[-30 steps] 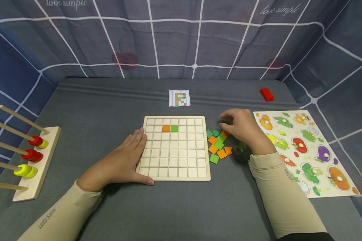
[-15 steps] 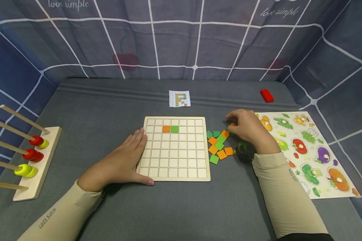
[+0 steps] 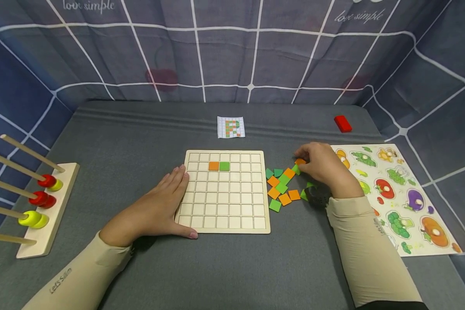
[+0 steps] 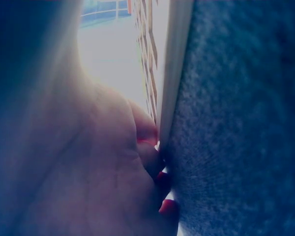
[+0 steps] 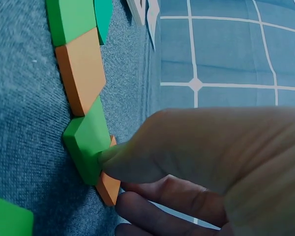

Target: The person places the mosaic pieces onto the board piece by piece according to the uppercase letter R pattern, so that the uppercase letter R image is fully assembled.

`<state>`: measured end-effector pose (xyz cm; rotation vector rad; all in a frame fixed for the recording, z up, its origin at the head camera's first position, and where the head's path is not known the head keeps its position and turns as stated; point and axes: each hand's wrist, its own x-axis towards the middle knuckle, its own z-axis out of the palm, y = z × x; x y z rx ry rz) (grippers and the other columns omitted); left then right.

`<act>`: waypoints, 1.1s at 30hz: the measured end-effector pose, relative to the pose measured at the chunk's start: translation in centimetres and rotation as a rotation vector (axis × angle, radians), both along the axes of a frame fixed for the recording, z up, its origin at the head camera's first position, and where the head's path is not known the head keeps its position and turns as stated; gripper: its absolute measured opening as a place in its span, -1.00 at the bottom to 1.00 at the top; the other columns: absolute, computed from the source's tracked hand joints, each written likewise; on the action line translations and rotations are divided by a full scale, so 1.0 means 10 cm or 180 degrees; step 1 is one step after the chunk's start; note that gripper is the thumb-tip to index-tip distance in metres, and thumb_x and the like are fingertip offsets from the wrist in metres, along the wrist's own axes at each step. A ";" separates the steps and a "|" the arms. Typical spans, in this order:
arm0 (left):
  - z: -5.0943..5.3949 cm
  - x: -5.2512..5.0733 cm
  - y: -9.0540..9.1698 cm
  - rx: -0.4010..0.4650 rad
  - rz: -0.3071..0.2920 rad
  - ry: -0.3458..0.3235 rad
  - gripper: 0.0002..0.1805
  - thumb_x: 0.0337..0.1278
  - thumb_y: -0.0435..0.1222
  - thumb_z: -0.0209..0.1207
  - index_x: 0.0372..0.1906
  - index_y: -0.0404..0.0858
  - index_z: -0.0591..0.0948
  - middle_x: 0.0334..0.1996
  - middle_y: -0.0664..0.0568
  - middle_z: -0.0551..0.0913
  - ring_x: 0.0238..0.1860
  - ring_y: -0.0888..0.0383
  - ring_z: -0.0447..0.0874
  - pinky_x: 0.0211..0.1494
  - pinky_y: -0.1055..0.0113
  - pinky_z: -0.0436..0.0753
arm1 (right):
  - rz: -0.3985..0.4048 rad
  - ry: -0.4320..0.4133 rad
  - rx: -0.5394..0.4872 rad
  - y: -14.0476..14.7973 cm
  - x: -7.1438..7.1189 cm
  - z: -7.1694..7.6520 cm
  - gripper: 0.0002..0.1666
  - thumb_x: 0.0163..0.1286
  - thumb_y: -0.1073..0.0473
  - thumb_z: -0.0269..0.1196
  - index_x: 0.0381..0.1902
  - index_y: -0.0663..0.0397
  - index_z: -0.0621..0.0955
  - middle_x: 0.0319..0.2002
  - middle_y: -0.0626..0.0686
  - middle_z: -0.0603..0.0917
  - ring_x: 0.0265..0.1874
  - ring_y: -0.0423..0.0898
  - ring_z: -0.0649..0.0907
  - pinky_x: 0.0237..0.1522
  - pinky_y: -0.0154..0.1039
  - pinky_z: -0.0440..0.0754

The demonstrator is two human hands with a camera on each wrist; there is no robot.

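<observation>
Right hand [image 3: 321, 168] at the pile, thumb touching a green tile [image 5: 86, 140], fingers curled beside an orange tile [image 5: 108, 189]; whether either is pinched, I can't tell! Left hand [image 3: 160, 204], fingers straight, grasps nothing, lying along the left edge of the board [image 3: 224, 198]. That looks like stiff wood, flat, best steadied by its rim. The tiles, strewn just right of it, look light, hard, likely slippery: take them by opposite edges.

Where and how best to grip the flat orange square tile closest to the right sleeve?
Pinch the flat orange square tile by its near and far edges, likely best from above: those look open, while a second orange square tile crowds its left.
</observation>
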<state>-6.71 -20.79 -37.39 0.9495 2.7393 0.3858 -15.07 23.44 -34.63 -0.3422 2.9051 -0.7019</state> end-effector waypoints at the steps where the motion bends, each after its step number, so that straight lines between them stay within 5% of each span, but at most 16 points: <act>1: 0.00 0.00 0.00 -0.0001 0.0000 0.0002 0.67 -0.22 0.62 0.29 0.63 -0.58 -0.07 0.64 -0.43 -0.24 0.64 -0.28 -0.29 0.62 -0.08 -0.11 | -0.0005 -0.0004 0.0002 0.00 0.00 0.00 -0.67 0.31 0.41 0.37 0.03 0.38 0.73 -0.08 0.29 0.74 -0.07 0.20 0.67 0.06 0.17 0.59; 33: -0.01 0.00 0.00 -0.0038 -0.0006 0.0063 0.67 -0.23 0.64 0.25 0.62 -0.58 -0.06 0.64 -0.43 -0.22 0.64 -0.28 -0.28 0.62 -0.09 -0.08 | 0.0030 0.0073 0.0057 0.04 -0.01 0.00 -0.70 0.30 0.46 0.39 0.01 0.39 0.74 -0.12 0.28 0.76 -0.10 0.18 0.70 0.02 0.15 0.62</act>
